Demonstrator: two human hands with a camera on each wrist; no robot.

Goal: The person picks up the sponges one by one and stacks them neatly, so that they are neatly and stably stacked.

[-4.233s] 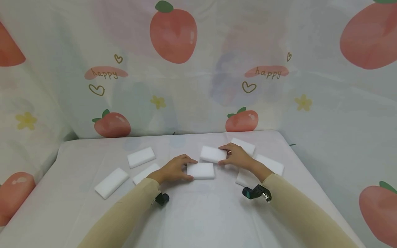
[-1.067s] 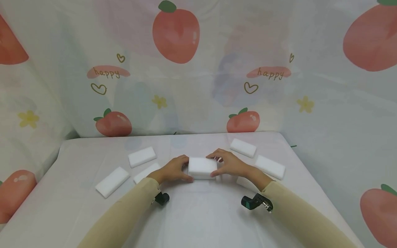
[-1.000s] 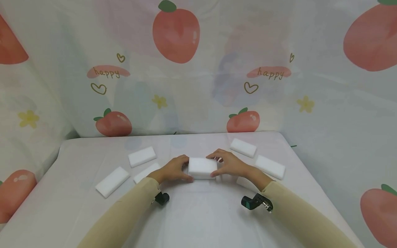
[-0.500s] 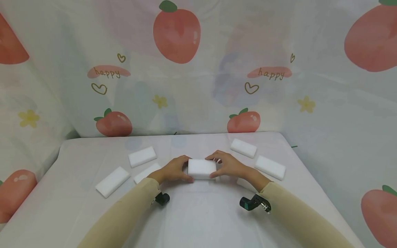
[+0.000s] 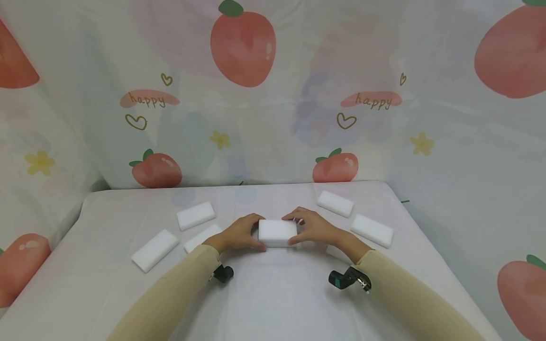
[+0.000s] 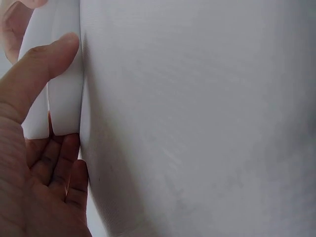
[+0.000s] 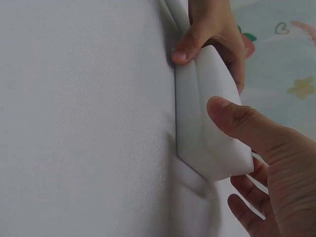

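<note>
Two plain white rectangular blocks, like melamine sponges, lie one on the other at the middle of the table. My left hand grips the left end of the lower sponge, thumb on the near side and fingers at the end. The upper sponge is pinched at its right end by my right hand. From the right wrist, the right thumb presses the upper sponge's near side. A thin seam shows between the two sponges, and their edges roughly line up. In the head view the lower one is mostly hidden.
On the left of the white-covered table lie three more white sponges, one a back sponge, one a front sponge. Three others lie at right, including a far sponge and one partly behind my right wrist.
My right hand has brought its sponge from behind and to the right onto the sponge in my left hand. Over the last second it has settled slightly lower; the left hand stays put.
</note>
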